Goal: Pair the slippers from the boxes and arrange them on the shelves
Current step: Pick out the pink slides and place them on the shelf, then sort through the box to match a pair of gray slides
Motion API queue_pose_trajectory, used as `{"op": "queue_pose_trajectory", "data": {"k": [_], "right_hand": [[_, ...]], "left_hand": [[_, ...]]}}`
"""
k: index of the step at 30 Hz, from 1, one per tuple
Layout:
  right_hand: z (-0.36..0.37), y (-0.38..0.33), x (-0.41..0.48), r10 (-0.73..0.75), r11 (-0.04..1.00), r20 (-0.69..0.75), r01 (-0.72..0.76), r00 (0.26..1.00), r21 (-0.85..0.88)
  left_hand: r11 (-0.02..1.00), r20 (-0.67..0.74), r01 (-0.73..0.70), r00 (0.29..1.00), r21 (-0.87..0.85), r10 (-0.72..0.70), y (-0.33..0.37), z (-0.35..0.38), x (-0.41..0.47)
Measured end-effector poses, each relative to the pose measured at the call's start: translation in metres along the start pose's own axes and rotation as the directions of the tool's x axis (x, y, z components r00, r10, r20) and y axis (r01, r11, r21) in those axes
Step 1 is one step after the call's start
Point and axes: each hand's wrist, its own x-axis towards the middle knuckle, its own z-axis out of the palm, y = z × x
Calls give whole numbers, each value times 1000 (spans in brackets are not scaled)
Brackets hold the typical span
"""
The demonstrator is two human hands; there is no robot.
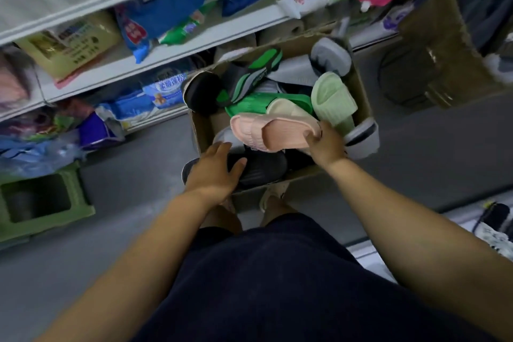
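A cardboard box (363,91) on the floor in front of me is heaped with loose slippers. My right hand (326,144) grips the end of a pink slipper (266,130) lying across the pile. My left hand (216,171) is spread with straight fingers over a black slipper (263,168) at the box's near edge. Further back lie a pale green slipper (331,97), a bright green slipper (251,104), a green and grey slipper (249,76), a grey one (330,57) and another black one (201,93).
White shelves (155,55) packed with packets and bags run along the left and top. A green plastic stool (41,203) stands on the grey floor at left. Another brown box (444,44) sits at upper right. My feet are right behind the box.
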Motion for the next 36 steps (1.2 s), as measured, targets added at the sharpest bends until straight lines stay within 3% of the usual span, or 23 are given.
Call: {"op": "queue_pose_trajectory", "data": {"k": [4,7,9,12,15,18,20,23,26,29,33,36], "right_hand": [[3,9,0,33,994,17,-34,999,104],[3,12,-23,109,928,73,-128,991,350],[5,10,-40,136,896,109,-170,985,409],[16,-2,-54,102,871,265,-215,959,441],[35,-14,-51,102,784,347,-291,932,549],[43,-24,-43,118,773,405,-340,907,535],[46,-21,-35,129,849,425,-321,896,419],[40,-12,-24,125,958,325,-199,938,208],[25,-5,-16,213,943,143,-242,966,227],[19,10,-2,243,939,62,-250,968,236],[17,4,14,177,959,27,-179,984,218],[5,-15,22,132,975,-87,-113,988,190]], "left_hand": [[978,-8,86,996,-189,-90,5,-1,11],[954,70,114,993,-279,-98,2,-2,23],[927,144,156,983,-342,-112,-1,-4,31],[864,198,242,965,-441,-170,2,-4,39],[846,136,267,964,-462,-229,4,-3,46],[875,96,262,965,-408,-245,-2,-5,53],[897,121,270,963,-351,-242,-10,-4,58],[930,225,258,953,-262,-201,-18,2,64],[949,267,238,947,-208,-179,-18,10,67],[954,239,213,958,-211,-161,-13,15,65],[926,193,250,960,-282,-201,-2,15,56],[902,70,204,979,-381,-192,22,7,49]]}}
